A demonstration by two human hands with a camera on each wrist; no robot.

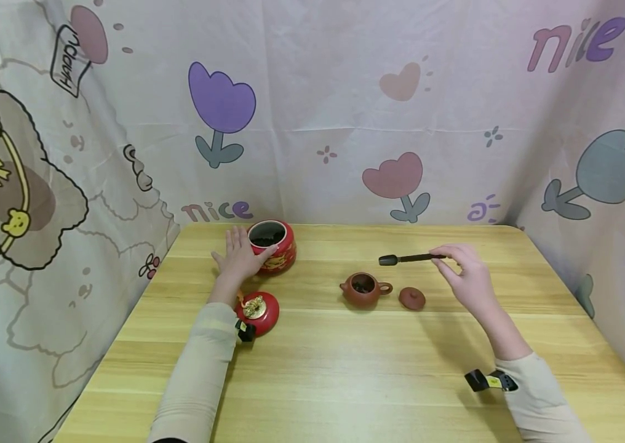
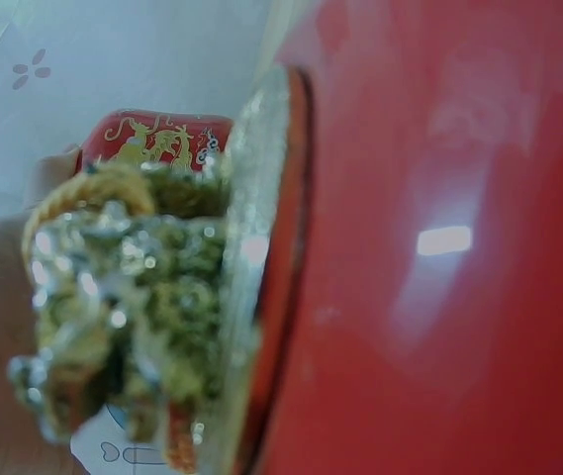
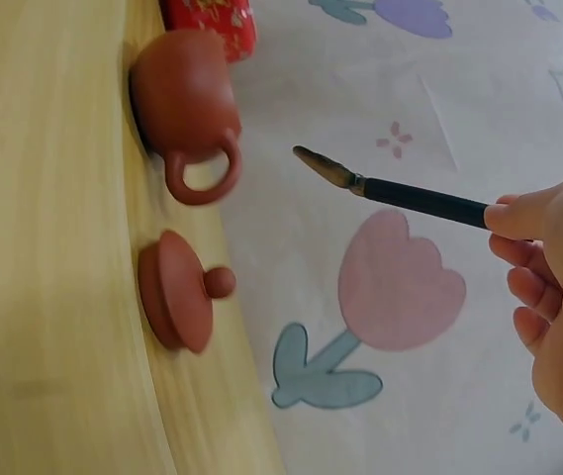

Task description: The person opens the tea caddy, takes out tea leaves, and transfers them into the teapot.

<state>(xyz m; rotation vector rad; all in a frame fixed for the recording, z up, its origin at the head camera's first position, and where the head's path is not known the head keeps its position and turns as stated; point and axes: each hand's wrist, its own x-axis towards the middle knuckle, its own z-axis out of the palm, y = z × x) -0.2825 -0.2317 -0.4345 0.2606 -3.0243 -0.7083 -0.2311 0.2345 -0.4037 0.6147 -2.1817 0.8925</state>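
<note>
My left hand (image 1: 238, 259) rests against the left side of a red jar (image 1: 286, 257), fingers spread and thumb across its front. Dark tea leaves show inside the jar. Below that wrist lies the jar's red lid (image 1: 269, 315) with a gold figure on top, which fills much of the left wrist view. My right hand (image 1: 472, 278) pinches the end of a tea scoop's black handle (image 3: 424, 201), its small bowl (image 3: 323, 166) pointing left. Beneath the scoop, a brown clay teapot (image 1: 359, 299) stands uncovered with dark leaves inside. Its round lid (image 1: 412, 299) lies right of its handle.
Everything stands on a light wooden table (image 1: 323, 381). A printed curtain (image 1: 312, 80) with tulips and lettering hangs right behind the far edge and along both sides.
</note>
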